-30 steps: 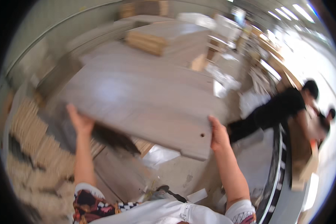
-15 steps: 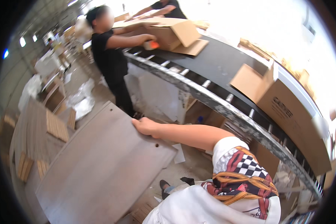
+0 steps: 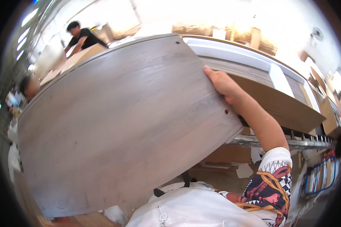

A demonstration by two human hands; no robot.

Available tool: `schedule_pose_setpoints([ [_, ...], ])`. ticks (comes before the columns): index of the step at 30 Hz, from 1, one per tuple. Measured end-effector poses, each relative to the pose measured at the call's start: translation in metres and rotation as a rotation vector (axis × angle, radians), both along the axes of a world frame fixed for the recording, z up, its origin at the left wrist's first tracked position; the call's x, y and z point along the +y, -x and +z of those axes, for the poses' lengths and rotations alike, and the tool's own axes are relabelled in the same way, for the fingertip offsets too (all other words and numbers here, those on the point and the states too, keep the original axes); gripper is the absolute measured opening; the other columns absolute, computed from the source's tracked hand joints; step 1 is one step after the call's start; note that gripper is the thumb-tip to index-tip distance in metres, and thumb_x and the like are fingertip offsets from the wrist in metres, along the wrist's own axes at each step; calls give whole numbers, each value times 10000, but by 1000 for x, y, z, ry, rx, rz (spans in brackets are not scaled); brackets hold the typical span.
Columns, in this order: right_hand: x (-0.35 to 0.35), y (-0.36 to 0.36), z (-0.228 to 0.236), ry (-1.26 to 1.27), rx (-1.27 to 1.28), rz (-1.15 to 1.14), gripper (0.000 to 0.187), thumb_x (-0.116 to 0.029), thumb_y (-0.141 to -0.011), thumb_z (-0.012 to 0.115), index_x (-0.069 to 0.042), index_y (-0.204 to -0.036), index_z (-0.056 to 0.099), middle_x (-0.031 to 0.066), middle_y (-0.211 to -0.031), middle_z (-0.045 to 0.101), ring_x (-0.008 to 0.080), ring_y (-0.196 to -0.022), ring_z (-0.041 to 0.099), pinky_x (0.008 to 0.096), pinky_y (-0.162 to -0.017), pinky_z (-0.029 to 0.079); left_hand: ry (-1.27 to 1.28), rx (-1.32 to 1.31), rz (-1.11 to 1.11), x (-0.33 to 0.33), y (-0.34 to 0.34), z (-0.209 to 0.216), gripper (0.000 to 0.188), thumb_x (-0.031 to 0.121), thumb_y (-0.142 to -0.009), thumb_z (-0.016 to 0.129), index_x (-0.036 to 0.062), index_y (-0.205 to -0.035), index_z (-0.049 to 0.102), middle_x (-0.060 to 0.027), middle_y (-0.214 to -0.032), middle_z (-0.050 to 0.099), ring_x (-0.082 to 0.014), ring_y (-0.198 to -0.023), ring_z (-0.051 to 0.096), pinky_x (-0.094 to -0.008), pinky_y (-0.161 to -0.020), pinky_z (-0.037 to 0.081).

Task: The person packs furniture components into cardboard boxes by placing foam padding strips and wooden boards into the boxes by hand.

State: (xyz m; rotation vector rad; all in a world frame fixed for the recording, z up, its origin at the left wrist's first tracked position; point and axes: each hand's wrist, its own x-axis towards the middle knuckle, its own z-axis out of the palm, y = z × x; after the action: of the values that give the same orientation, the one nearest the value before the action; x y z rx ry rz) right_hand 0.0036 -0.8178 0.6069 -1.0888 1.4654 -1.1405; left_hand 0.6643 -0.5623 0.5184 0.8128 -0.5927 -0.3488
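Note:
A large grey-brown wood-grain panel (image 3: pixel 129 117) is raised in front of me, tilted, with small holes near its right-hand edge. My right hand (image 3: pixel 221 84) is closed on that edge, thumb on the face I see and the other fingers hidden behind. Only a sliver of my left hand or wrist (image 3: pixel 62 221) shows under the panel's lower left corner; its fingers are hidden. Just beyond my right hand lies an open cardboard box (image 3: pixel 276 102), with white foam strips (image 3: pixel 216 47) around its inside and grey-brown boards (image 3: pixel 240 72) in it.
The box rests on a conveyor with a worn metal rail (image 3: pixel 250 142). A co-worker in black (image 3: pixel 85 39) leans over another carton (image 3: pixel 81 56) at the far left. The panel mostly hides a second person (image 3: pixel 29 86). A blue tubular frame (image 3: pixel 327 178) stands low at right.
The panel has risen and swung right, from beside the conveyor to in front of the open box. My right hand moved up with it, still gripping its edge. My view has turned right.

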Motion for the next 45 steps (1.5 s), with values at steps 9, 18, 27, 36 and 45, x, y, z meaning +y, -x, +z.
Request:
schedule_pose_setpoints([
  [9,58,228,36,-79,198,-546,583,-434,-916,418,87,-1164,498,191,-1096,566,254,-979,547,355,-836,442,-323,-1781,99,-383,76,87,613,433,-932,372,16,-1375,288,-95,-1414,323,-216,-1278,336,-329,-1060,228],
  [18,24,355,13,-353,502,-651,542,-419,-912,433,47,-1182,489,181,-1102,562,242,-951,576,362,-773,484,-679,-1433,-675,-565,358,148,613,475,-863,498,-64,-1150,537,-162,-1146,562,-219,-1072,510,-300,-928,358],
  [27,-17,463,-19,-474,343,-618,614,-437,-912,398,44,-1292,385,220,-1297,409,293,-1161,432,372,-944,355,-1045,-1551,-735,-630,494,165,722,623,-777,523,-79,-880,660,-191,-879,647,-234,-850,626,-346,-751,463],
  [36,-53,507,-72,-445,640,-634,521,-335,-874,460,145,-1058,548,313,-1061,566,390,-1002,565,415,-843,433,-993,-1383,-751,-651,543,105,639,559,-774,595,-74,-731,670,-86,-652,620,-138,-598,567,-260,-587,448],
  [45,-56,494,-74,-616,951,-497,483,-313,-833,511,105,-1074,543,272,-986,604,353,-958,592,419,-811,460,-1002,-1325,-760,-665,561,78,617,541,-786,590,-70,-720,657,-61,-657,606,-116,-579,541,-247,-557,423],
])
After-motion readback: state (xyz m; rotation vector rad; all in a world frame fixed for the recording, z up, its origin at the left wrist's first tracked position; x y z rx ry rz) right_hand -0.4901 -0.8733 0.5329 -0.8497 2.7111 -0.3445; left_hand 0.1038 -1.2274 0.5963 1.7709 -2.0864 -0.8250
